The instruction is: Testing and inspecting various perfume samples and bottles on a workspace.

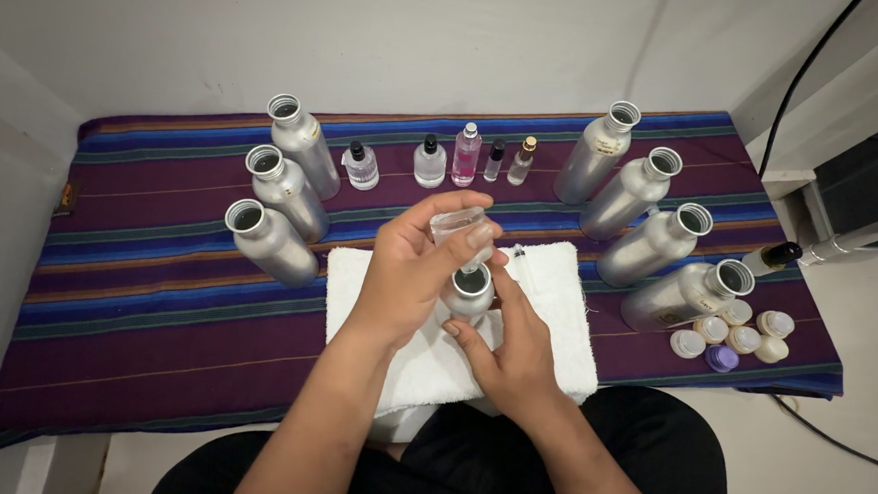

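Left of white towel (555,333): three open aluminium bottles (280,194) | over towel: left hand (413,271) clamped on small clear bottle (457,224), tipped onto open small aluminium bottle (469,291) — right hand (513,356) closed round it | pouring apparently under way | right of towel: four open aluminium bottles (650,228), loose caps (733,339) — none capped yet

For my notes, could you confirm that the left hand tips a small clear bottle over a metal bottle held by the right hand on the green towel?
Not quite: the towel is white, not green, as the head view shows. The left hand does tip the small clear bottle over the metal bottle held by the right hand.
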